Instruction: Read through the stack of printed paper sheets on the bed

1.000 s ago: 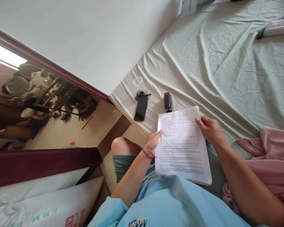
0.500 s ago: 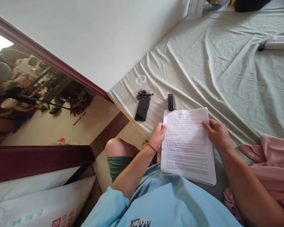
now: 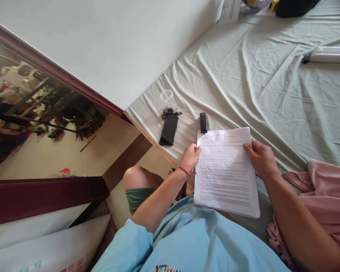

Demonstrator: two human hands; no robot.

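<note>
A stack of printed paper sheets lies in front of me, held over my lap by both side edges. My left hand pinches its left edge, thumb on top; a red string bracelet circles that wrist. On the opposite edge, my right hand grips with the thumb over the print and the fingers underneath, out of sight. Just beyond the top edge of the sheets lies a black stapler-like object. Left of it rests a black smartphone, with a dark bundle of cord or keys and a clear plastic cup behind.
A pale green sheet covers the bed-like surface. Pink cloth lies at the right, and a white roll-like object farther back. White sacks stand low on the left, below a doorway with cluttered shelving.
The view has shifted slightly. Both hands keep their hold on the paper stack, which sits almost the same, its bottom edge a little higher.
</note>
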